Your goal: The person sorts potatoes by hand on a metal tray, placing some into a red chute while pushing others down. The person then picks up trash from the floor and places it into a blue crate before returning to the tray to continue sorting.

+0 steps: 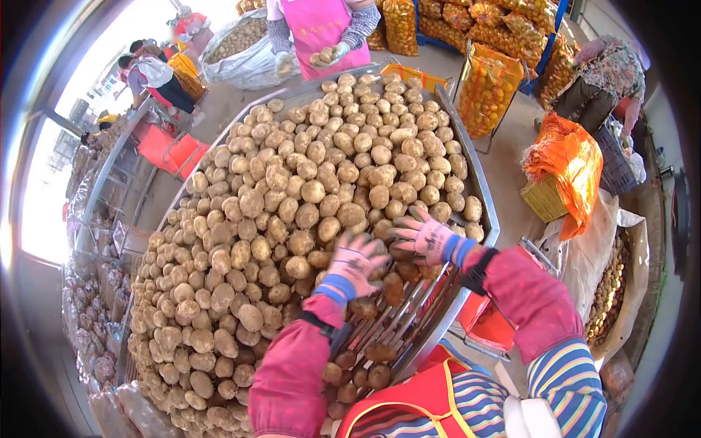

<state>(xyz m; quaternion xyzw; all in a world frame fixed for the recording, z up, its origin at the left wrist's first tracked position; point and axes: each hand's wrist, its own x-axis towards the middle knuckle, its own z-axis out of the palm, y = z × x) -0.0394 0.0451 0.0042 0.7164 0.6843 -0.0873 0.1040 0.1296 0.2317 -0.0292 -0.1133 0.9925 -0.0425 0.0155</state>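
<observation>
A large heap of potatoes (292, 190) covers most of a metal-rimmed sorting table (478, 190). My left hand (355, 266), in a pink glove with a blue striped cuff, rests at the near side of the heap with its fingers spread. Close by on the right, my right hand (426, 237), gloved alike, reaches over the potatoes with fingers apart. Neither hand grips a potato, though both seem to touch some. Below them, metal bars (401, 314) of the tabletop show, with several loose potatoes lying on and under them.
Across the table stands a person in a pink apron (318, 29), holding potatoes. Filled mesh sacks (489, 87) stand behind. At right are an orange sack bundle (566, 168) on a yellow crate (544, 201), an open sack of potatoes (613, 285) and a bending person (606, 77).
</observation>
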